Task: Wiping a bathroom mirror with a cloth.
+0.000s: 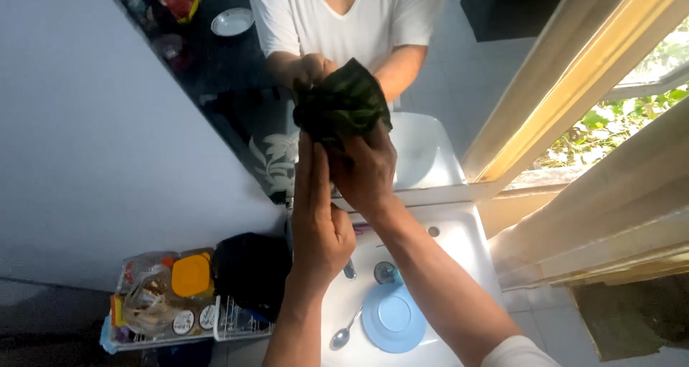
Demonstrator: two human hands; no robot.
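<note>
Mirror [237,134] is what your dark green cloth [343,105] is pressed against — a large pane on the wall above the white sink [466,245], showing your reflection in a white shirt. You're working near the lower middle of the glass, just above the basin's back edge. Your right hand [366,170] is closed around the bunched cloth, fingers gripping it from below. Your left hand [319,216] lies flat and upright beside it, fingers extended and holding nothing, their tips touching the cloth's lower edge.

Going by how things lie, the wiping looks to be mid-way at best: the cloth sits low on the pane, and whether the upper glass is already clean you cannot tell from here — glare and reflection hide any streaks.

Down in the basin sit a pale blue plate [393,317], a metal spoon [344,331] just left of it, and the drain [385,271] above them. To the left, a white wire rack [237,322] carries clear plastic containers, one with an orange lid [191,275], and a black bag [251,270].
</note>
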